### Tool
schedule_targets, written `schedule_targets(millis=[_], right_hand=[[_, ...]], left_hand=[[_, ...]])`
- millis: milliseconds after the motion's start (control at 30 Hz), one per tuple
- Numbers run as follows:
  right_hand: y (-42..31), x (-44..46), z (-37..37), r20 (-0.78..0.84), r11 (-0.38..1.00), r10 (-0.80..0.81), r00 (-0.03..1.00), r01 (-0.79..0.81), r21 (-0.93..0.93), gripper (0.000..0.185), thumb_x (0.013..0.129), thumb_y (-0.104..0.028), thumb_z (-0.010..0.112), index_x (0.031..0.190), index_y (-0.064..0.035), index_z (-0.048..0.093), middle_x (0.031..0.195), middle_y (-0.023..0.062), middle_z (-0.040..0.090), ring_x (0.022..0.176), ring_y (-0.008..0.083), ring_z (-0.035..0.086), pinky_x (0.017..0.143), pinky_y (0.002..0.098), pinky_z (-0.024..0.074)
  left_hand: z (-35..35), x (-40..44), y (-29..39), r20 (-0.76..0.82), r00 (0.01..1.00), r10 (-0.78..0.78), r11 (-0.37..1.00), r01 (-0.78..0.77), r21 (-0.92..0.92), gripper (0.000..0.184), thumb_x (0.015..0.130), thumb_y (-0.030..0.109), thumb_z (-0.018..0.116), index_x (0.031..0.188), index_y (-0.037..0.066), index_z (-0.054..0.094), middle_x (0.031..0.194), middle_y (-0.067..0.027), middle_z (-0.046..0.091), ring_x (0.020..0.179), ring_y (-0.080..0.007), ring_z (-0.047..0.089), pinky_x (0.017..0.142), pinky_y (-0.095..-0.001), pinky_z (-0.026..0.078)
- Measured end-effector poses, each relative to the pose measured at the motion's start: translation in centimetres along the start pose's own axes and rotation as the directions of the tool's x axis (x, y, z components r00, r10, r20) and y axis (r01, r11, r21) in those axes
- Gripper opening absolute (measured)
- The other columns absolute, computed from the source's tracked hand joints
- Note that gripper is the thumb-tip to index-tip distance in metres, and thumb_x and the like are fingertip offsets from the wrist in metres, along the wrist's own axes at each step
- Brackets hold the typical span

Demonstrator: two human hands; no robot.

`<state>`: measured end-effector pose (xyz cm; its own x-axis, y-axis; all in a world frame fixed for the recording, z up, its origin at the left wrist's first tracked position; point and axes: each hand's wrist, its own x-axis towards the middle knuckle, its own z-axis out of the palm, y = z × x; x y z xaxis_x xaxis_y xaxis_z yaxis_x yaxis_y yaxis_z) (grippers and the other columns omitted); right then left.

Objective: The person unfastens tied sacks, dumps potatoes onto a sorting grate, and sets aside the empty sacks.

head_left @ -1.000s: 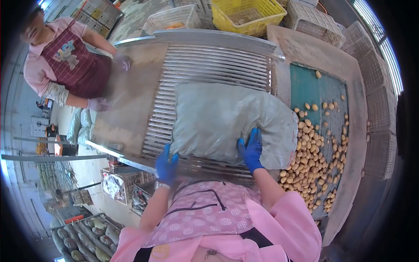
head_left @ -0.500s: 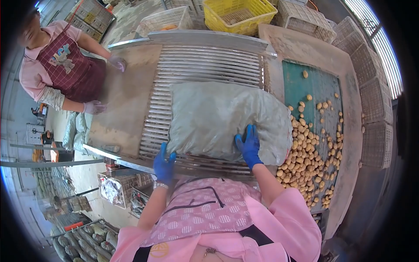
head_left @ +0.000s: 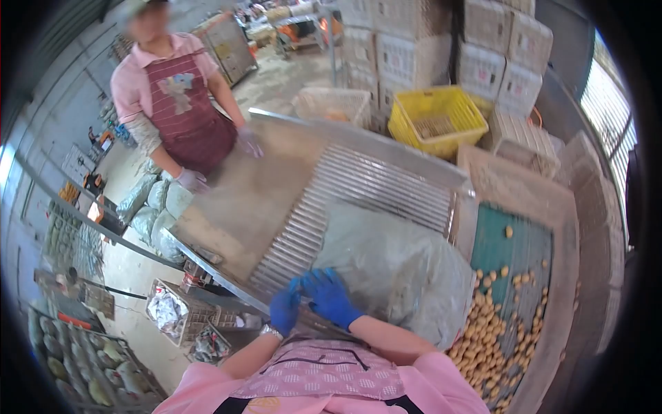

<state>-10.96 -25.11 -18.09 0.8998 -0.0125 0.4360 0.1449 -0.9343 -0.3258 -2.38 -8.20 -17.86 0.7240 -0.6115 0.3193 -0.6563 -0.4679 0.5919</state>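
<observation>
A large, pale grey-green plastic sack (head_left: 396, 259) lies full on the metal rollers (head_left: 372, 183) in front of me. My right hand (head_left: 331, 300), in a blue glove, is at the sack's near left corner with its fingers spread. Close beside it, almost touching, is my left hand (head_left: 283, 309), also blue-gloved, at the table's near edge. Its fingers are blurred, and whether they pinch anything cannot be made out. Many loose potatoes (head_left: 486, 338) lie to the right of the sack on a green belt (head_left: 491, 238).
Across the table, at the left, stands a co-worker (head_left: 183, 103) in a maroon apron and pale gloves. A yellow crate (head_left: 441, 124) and stacked pale crates (head_left: 414, 65) line the far side. Filled sacks (head_left: 148, 207) lie at left; a crate of crumpled plastic (head_left: 167, 310) is below the table.
My right hand has moved left from the sack's near middle to its left corner, beside my left hand. My view has tilted up and turned, showing more of the room.
</observation>
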Motion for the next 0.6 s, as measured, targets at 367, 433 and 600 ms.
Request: schedule_targets(millis=[367,433,600], right_hand=[[-3.9,2.9,-0.1,0.063,0.981,0.182,0.981,-0.176,-0.085,0.033,0.077,-0.027,0.07,0.106,-0.012,0.066,0.114,0.0116,0.062,0.112,0.0307,0.056,0.102,0.0533,0.0372],[-3.6,3.1,-0.2,0.056,0.978,0.169,0.984,-0.16,-0.131,0.032,0.078,-0.027,0.069,0.106,-0.0131,0.067,0.114,0.0105,0.063,0.112,0.0309,0.056,0.103,0.0541,0.037],[-3.1,1.8,4.2,0.004,0.963,0.261,0.965,-0.261,-0.067,0.036,0.078,-0.027,0.068,0.113,-0.0195,0.067,0.124,0.0046,0.061,0.118,0.0287,0.054,0.11,0.0583,0.0301]], left_hand=[[0.5,-1.0,-3.2,0.039,0.999,0.033,0.996,-0.03,-0.085,0.027,0.093,0.018,0.059,0.119,0.014,0.066,0.087,-0.0172,0.067,0.079,-0.0391,0.064,0.067,-0.046,0.051],[-0.3,0.0,-2.8,0.092,0.995,0.042,0.992,-0.03,-0.125,0.026,0.094,0.019,0.058,0.118,0.014,0.067,0.087,-0.0169,0.067,0.079,-0.039,0.064,0.067,-0.0453,0.051],[-2.4,0.1,-1.9,0.028,0.989,0.145,0.941,-0.13,-0.313,0.032,0.094,0.023,0.055,0.123,0.013,0.064,0.093,-0.0185,0.068,0.083,-0.0396,0.064,0.072,-0.0486,0.051]])
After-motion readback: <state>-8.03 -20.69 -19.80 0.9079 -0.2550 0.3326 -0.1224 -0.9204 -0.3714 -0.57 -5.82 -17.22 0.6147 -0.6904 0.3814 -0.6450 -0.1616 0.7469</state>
